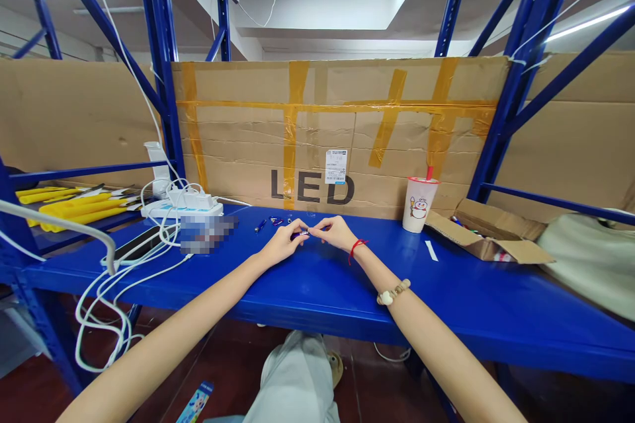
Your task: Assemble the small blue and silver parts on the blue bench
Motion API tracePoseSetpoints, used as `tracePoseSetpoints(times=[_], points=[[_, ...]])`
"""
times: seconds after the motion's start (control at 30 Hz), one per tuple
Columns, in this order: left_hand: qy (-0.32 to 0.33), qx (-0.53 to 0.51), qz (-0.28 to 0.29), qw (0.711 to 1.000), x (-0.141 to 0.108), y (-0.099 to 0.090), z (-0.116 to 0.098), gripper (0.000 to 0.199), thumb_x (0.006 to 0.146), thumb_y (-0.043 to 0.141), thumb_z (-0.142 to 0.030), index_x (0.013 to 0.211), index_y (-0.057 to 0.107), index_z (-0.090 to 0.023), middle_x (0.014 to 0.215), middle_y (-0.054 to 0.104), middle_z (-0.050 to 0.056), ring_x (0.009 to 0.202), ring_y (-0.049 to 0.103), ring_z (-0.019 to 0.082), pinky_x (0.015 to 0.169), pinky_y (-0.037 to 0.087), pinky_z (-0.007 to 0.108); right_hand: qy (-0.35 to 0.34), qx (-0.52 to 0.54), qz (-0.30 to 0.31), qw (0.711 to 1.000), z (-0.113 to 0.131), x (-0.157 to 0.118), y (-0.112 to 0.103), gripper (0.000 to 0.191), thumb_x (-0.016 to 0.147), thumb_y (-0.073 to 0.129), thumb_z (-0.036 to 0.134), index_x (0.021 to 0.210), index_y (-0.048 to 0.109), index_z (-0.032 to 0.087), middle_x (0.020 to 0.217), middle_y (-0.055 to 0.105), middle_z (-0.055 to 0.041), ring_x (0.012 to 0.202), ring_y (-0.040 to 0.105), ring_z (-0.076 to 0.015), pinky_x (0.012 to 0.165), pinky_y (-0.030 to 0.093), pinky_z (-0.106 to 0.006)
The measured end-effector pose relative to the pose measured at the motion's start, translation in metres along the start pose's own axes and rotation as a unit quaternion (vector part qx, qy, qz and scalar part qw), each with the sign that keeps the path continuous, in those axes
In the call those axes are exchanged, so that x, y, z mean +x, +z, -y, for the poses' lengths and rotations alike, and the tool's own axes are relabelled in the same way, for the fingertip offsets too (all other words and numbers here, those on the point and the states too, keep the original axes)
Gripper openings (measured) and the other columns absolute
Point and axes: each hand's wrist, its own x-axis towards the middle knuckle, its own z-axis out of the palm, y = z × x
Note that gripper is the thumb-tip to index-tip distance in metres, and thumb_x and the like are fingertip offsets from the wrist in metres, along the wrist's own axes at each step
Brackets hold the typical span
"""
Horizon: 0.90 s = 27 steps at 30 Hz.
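In the head view, the only one here, you have both hands brought together over the blue bench (347, 291), meeting just this side of some small loose parts (260, 225). Your left hand (282, 242) is nearly closed, thumb and fingers pinching a small dark piece (300, 234) that points toward your other hand. Your right hand (336, 233) has thumb and forefinger drawn into a narrow pinch at the far end of that piece; whether it grips the piece itself or something tinier, you cannot tell at this size. Fingertips rather than palms seem the right choice, since something so slight would vanish in a full fist, and the two opposed pinches likely let one hand steady the work against the other.

The loose parts lie just beyond your left fingers, probably so that you can reach them without leaning. The drink cup (419, 208) stands upright well to the right, presumably clear of your elbows, with a white strip (431, 250) and an open carton (489, 231) near it. On the left, the power strip (186, 206) and its tangled white cables (106, 317) sit apart from your working spot, perhaps to keep cords away from your hands.
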Motion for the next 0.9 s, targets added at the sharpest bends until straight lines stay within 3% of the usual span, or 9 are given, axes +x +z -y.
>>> tracePoseSetpoints(times=[0.17,0.33,0.6,0.9], points=[[0.004,0.007,-0.015,1.0,0.001,0.001,0.0,0.019,0.081,0.046,-0.031,0.093,0.049,-0.017,0.067,0.059,-0.001,0.068,0.056,0.013,0.072,0.043,0.025,0.025,0.0,0.01,1.0,0.007,-0.002,-0.002,0.041,0.062,0.063,0.052,0.067,0.069,0.013,0.047,0.056,-0.0015,0.041,0.046,-0.0077,0.042,0.035,-0.019],[0.009,0.011,-0.001,1.0,0.004,0.002,0.002,0.017,0.078,0.046,-0.023,0.093,0.053,-0.017,0.08,0.062,0.001,0.068,0.057,0.012,0.07,0.043,0.024,0.012,0.001,0.0,1.0,0.008,0.001,0.012,0.044,0.061,0.063,0.054,0.046,0.055,0.013,0.041,0.052,-0.0008,0.039,0.044,-0.0067,0.041,0.035,-0.018],[0.001,0.03,-0.024,0.999,0.006,0.002,0.004,0.017,0.081,0.043,-0.028,0.085,0.054,-0.016,0.074,0.059,0.0,0.065,0.054,0.011,0.065,0.042,0.022,0.031,-0.002,0.018,0.999,0.001,0.004,0.017,0.045,0.068,0.055,0.058,0.054,0.054,0.015,0.04,0.051,0.0011,0.036,0.047,-0.0074,0.039,0.036,-0.017],[-0.033,0.052,-0.017,0.998,0.007,0.0,0.009,0.024,0.084,0.038,-0.034,0.09,0.053,-0.017,0.065,0.057,-0.001,0.062,0.053,0.012,0.064,0.04,0.023,0.024,0.004,0.016,1.0,0.006,0.003,0.012,0.043,0.075,0.049,0.056,0.065,0.06,0.016,0.067,0.062,-0.0012,0.038,0.051,-0.006,0.038,0.036,-0.017]])
